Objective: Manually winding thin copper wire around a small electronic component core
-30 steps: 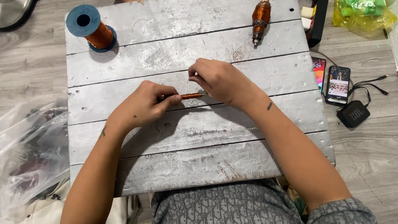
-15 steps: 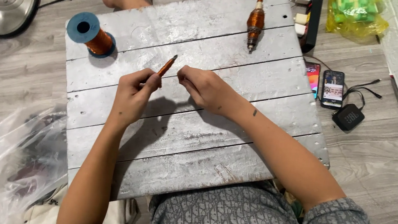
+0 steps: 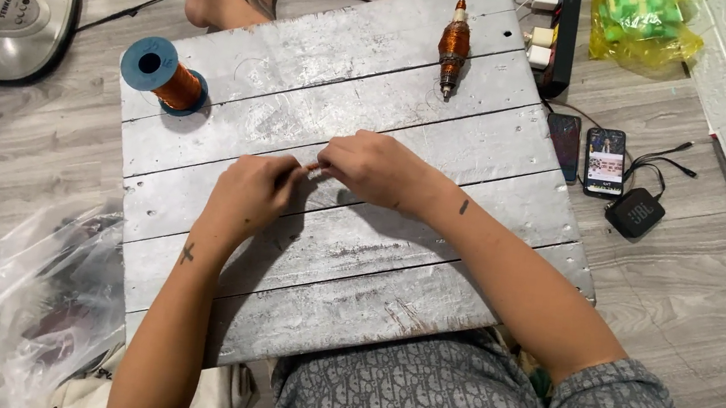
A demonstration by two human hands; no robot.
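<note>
Silver-painted board on the lap, hands meeting at its middle. Left hand and right hand are pinched fingertip to fingertip on a small piece, barely visible between them; what it is cannot be told now. Half a second ago a thin copper-coloured stick stood tilted up in the left fingers with the right hand just off it; now it has dropped low and the right hand has closed in, so both hands grip it. Judged: fine work on the piece resumes. Spool of copper wire sits far left, wound rotor far edge, both untouched. Phone right of board.
</note>
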